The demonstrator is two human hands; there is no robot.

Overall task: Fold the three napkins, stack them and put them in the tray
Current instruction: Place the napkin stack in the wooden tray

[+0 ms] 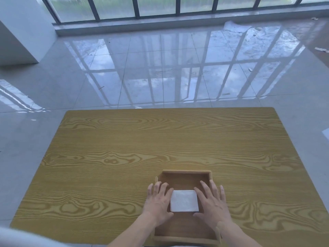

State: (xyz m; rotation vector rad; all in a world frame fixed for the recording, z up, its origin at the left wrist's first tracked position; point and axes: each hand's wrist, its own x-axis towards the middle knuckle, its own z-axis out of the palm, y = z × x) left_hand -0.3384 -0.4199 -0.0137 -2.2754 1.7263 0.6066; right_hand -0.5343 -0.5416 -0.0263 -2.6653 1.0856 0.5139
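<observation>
Lying flat inside wooden tray (pixel 185 172): white folded napkins (pixel 184 200); left hand (pixel 158 202) and right hand (pixel 211 204) spread wide, flanking its side edges; table (pixel 160 139) beyond bare.

no readable text, labels or numbers anywhere
</observation>
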